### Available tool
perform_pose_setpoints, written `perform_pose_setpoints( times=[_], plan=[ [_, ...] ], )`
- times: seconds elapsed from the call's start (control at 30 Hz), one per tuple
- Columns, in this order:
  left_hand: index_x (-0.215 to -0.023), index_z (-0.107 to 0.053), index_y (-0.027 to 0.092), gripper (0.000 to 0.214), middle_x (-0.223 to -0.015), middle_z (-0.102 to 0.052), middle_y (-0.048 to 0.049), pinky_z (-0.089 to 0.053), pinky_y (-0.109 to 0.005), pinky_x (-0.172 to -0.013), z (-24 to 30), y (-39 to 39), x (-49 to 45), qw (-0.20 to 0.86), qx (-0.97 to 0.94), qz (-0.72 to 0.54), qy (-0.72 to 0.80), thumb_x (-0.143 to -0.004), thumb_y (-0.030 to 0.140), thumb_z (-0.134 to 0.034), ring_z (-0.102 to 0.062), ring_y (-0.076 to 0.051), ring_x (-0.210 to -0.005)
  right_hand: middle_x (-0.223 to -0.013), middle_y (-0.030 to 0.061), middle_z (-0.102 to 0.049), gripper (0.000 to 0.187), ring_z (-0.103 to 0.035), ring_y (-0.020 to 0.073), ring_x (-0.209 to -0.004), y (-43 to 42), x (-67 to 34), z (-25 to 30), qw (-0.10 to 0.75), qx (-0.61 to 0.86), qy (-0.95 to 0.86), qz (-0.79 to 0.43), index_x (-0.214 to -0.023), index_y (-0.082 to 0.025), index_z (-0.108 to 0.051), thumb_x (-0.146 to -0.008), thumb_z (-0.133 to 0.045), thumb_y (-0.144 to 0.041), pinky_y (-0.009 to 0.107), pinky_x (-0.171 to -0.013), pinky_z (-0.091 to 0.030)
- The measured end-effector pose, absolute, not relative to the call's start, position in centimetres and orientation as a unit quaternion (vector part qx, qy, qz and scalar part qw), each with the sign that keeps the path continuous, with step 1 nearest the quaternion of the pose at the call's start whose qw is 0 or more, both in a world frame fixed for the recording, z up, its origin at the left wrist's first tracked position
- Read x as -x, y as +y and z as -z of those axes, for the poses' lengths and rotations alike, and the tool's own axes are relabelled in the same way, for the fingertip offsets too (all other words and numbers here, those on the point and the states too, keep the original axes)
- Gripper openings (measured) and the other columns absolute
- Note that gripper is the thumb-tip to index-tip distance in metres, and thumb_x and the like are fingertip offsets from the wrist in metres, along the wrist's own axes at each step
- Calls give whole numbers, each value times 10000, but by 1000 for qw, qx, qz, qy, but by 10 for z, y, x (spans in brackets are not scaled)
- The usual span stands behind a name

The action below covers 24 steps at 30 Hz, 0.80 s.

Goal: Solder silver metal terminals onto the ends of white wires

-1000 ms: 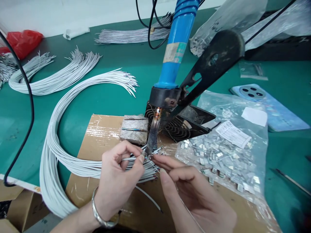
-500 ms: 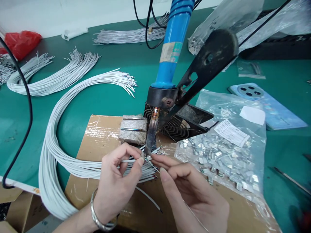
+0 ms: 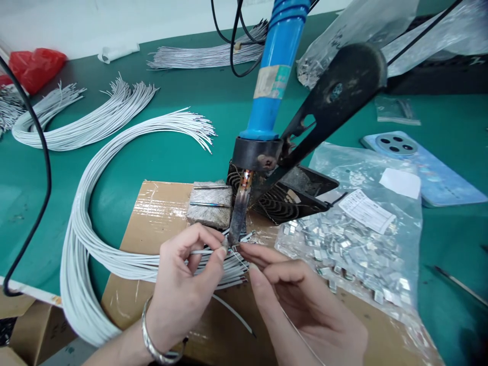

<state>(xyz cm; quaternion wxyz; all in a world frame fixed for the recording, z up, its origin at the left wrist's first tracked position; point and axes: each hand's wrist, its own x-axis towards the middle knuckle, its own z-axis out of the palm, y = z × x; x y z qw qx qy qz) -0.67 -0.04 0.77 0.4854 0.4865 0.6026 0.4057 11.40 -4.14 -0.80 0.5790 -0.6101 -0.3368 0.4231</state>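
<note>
My left hand pinches a white wire between thumb and index finger, its end under the tip of a blue-handled soldering iron. A small shiny metal piece is at that end, partly hidden by the iron tip and my fingers. My right hand grips thin solder wire between thumb and fingers; the solder reaches up to the tip and trails down over the palm. Beneath my hands, the ends of a white wire bundle lie on a cardboard sheet.
The iron sits clamped in a black metal stand, close above my fingers. Behind it are a small black fan and a grey block. On the right lie a plastic bag of metal pieces, a phone and a thin pointed tool.
My view has shifted slightly, so the iron and stand sit a little further right. My right fingers have moved slightly right and down; both hands keep their holds near the iron tip.
</note>
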Motion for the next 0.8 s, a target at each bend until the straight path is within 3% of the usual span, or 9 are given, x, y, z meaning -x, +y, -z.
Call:
perform_pose_setpoints(
  times=[0.8],
  plan=[
    [-696,-621,181,142,-825,-700,-44,-359,-218,-498,-6,-2,6,488,-482,-415,597,-820,203,-685,-574,-131,-634,-983,-30,-815,179,-759,80,-794,-42,-112,6,603,598,-335,-408,-692,-235,-664,-833,-754,-169,114,-747,-559]
  ],
)
